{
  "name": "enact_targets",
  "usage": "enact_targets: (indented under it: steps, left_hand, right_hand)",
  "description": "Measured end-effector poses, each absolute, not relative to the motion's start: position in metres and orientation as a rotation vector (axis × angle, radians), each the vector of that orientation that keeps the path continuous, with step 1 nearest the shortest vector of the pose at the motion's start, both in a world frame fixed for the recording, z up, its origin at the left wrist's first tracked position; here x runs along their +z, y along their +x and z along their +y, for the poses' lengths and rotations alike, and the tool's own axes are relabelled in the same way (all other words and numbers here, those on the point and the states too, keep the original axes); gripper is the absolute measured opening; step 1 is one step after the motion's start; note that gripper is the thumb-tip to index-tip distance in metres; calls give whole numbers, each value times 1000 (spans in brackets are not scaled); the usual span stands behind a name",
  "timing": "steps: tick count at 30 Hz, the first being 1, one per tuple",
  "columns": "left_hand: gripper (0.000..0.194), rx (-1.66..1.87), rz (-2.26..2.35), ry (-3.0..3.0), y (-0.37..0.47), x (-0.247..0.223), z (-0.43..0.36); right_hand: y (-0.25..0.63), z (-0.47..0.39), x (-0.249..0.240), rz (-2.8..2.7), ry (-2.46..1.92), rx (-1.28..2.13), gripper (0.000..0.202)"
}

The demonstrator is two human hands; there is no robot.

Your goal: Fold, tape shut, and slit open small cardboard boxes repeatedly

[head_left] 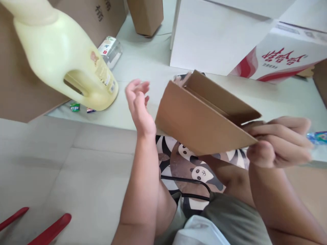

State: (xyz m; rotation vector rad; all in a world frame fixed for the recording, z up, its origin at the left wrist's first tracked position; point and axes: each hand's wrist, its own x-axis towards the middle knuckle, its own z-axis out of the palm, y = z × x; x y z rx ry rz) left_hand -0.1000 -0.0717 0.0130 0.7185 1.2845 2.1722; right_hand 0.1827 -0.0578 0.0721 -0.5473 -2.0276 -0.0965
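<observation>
A small brown cardboard box is tilted in the air above my lap, one open side facing up and away. My right hand grips its right corner between thumb and fingers. My left hand is raised just left of the box, fingers apart and slightly curled, holding nothing. Left of that hand, a large pale yellow bottle with a handle leans over the table. What lies inside the box is mostly hidden.
Behind stand a white carton, a red-and-white box and a brown carton. A clear package and small green packet lie near the bottle. Red legs show at lower left.
</observation>
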Motion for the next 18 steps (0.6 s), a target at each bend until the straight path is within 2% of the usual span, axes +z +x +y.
enact_targets:
  steps: [3,9,13,18]
  left_hand:
    - [55,1935,1081,1118,-82,12,-65]
    - [56,1850,986,1393,-58,-2,-46]
    - [59,1820,965,1420,-47,-14,-41]
    - [64,1844,1053,1345,-30,-22,-38]
  right_hand:
    - [203,-56,53,-1868,-418,-270,45]
    - [216,-37,29,-1741,-525,-267,39]
    - [240,-34,4,-1612,-762,-127,40]
    - [262,-43,-20,-1858,-706,95,47]
